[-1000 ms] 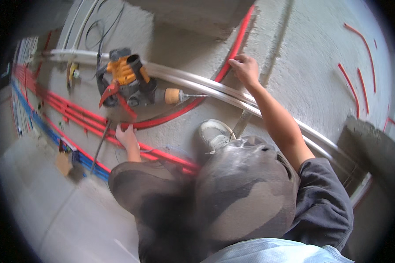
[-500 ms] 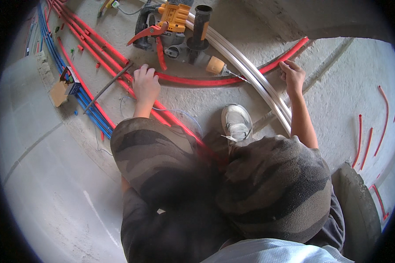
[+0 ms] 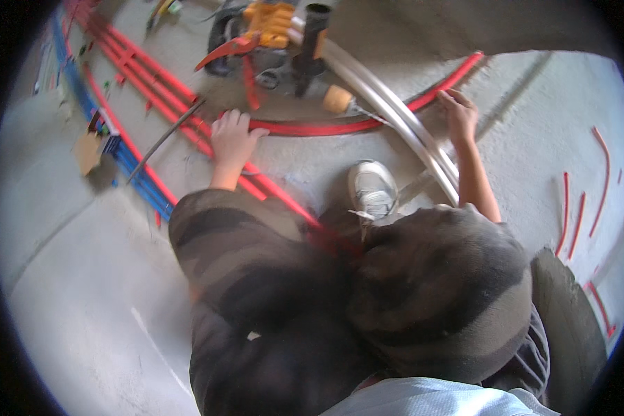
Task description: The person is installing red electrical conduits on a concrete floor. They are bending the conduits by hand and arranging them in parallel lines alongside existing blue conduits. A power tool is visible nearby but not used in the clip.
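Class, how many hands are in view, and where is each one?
2: the left hand by the left part of the curved red pipe; the right hand near its upper-right end. No other hand is visible.

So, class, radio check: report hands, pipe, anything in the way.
Left hand at curved red pipe; right hand farther along it; grips unclear. White pipes cross it; drill lies close by.

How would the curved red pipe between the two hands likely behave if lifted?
The curved red pipe would probably flex, not flop, since its visible length makes one smooth arc. It looks slim and plastic, so likely light for its length. Its bend may make it swivel rather than roll.
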Action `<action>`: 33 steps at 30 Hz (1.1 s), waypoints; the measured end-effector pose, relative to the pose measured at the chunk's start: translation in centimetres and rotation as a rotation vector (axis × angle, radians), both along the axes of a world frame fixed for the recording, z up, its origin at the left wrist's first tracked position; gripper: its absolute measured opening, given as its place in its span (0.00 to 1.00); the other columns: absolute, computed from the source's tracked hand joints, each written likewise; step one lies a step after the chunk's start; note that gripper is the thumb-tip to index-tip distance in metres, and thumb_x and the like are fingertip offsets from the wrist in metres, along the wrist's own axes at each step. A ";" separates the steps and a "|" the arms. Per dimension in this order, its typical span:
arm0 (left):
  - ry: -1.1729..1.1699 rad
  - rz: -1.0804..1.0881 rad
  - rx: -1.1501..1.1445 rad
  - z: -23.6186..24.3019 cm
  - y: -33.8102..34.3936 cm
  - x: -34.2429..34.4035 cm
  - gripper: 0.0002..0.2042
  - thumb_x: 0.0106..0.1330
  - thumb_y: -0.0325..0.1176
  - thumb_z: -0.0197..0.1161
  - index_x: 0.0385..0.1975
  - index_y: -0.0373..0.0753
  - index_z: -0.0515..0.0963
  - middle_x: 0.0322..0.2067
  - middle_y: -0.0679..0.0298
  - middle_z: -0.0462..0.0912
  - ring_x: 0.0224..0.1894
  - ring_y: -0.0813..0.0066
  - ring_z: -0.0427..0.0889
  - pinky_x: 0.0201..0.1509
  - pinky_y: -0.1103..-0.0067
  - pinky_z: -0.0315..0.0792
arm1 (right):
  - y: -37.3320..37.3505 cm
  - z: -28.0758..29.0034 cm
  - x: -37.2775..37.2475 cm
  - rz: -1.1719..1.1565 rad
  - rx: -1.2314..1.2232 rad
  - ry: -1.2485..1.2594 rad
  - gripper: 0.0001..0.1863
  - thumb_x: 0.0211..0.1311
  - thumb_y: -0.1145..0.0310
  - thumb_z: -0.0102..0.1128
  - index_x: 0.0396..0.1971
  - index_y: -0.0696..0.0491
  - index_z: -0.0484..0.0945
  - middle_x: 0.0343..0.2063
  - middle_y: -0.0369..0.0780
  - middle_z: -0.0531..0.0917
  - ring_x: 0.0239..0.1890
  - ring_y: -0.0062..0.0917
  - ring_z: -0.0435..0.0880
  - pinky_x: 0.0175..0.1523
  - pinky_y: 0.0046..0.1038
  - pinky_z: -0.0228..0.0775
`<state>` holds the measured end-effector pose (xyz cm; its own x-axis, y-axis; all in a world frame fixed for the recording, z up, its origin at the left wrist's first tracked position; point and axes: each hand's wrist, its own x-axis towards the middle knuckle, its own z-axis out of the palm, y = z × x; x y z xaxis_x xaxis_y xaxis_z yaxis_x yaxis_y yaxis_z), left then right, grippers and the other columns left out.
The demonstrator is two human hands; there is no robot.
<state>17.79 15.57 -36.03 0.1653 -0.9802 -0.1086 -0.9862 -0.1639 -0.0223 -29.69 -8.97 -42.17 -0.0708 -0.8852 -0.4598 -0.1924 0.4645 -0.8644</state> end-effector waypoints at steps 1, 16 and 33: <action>-0.022 -0.038 -0.030 -0.1 -0.1 0.0 0.28 0.62 0.60 0.71 0.44 0.39 0.84 0.47 0.57 0.83 0.54 0.53 0.81 0.59 0.56 0.71 | 0.2 -0.4 -0.2 -0.024 0.035 -0.001 0.18 0.66 0.66 0.77 0.51 0.60 0.90 0.36 0.37 0.90 0.32 0.18 0.84 0.35 0.23 0.79; 0.027 -0.203 -0.115 -1.4 0.8 -0.5 0.25 0.61 0.54 0.75 0.34 0.33 0.78 0.39 0.52 0.78 0.46 0.45 0.80 0.49 0.54 0.75 | -0.1 3.4 2.7 0.483 -0.342 0.909 0.24 0.74 0.60 0.59 0.67 0.49 0.77 0.55 0.51 0.84 0.55 0.46 0.85 0.54 0.48 0.80; -0.028 -0.264 -0.095 -1.3 0.4 -1.3 0.25 0.62 0.55 0.74 0.38 0.35 0.78 0.39 0.53 0.79 0.49 0.48 0.79 0.52 0.55 0.72 | -11.3 -1.2 0.1 0.043 -0.665 0.963 0.26 0.75 0.60 0.54 0.70 0.50 0.73 0.73 0.53 0.69 0.78 0.51 0.62 0.83 0.51 0.48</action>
<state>16.48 16.02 -37.35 -0.0952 -0.9954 -0.0135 -0.9943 0.0957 -0.0474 -29.64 -20.23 -43.36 -0.1017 -0.9412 0.3222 -0.9048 -0.0472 -0.4233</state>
